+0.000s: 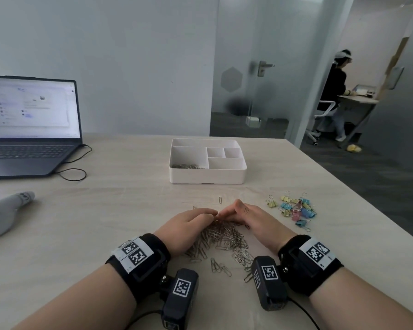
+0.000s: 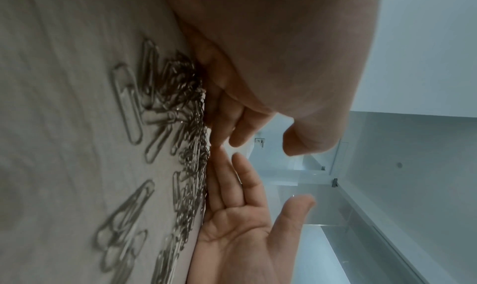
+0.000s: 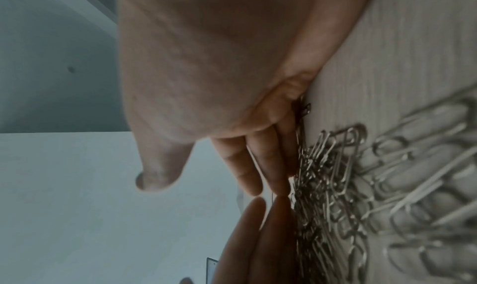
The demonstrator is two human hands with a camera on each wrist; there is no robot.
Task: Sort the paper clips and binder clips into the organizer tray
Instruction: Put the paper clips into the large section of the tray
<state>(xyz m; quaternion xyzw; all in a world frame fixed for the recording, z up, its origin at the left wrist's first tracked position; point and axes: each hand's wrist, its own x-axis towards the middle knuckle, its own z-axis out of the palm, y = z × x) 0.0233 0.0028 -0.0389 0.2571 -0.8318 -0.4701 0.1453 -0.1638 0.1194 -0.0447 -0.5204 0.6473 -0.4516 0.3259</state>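
Note:
A heap of silver paper clips [image 1: 221, 236] lies on the table close to me. My left hand [image 1: 200, 216] and right hand [image 1: 236, 210] stand on their edges on either side of it, fingers nearly straight, fingertips meeting behind the heap. In the left wrist view the clips [image 2: 185, 137] press against both hands' little fingers. The right wrist view shows the same heap [image 3: 333, 186] against the fingers. Neither hand holds anything. Pastel binder clips [image 1: 295, 210] lie in a cluster to the right. The white organizer tray [image 1: 208, 173] stands further back, with paper clips [image 1: 188, 166] in its large left compartment.
Two stray paper clips [image 1: 220, 200] lie just beyond my fingertips. An open laptop [image 1: 29, 129] with a cable sits at the back left. A grey handheld device [image 1: 5, 210] lies at the left. The table's right edge [image 1: 358, 198] runs close to the binder clips.

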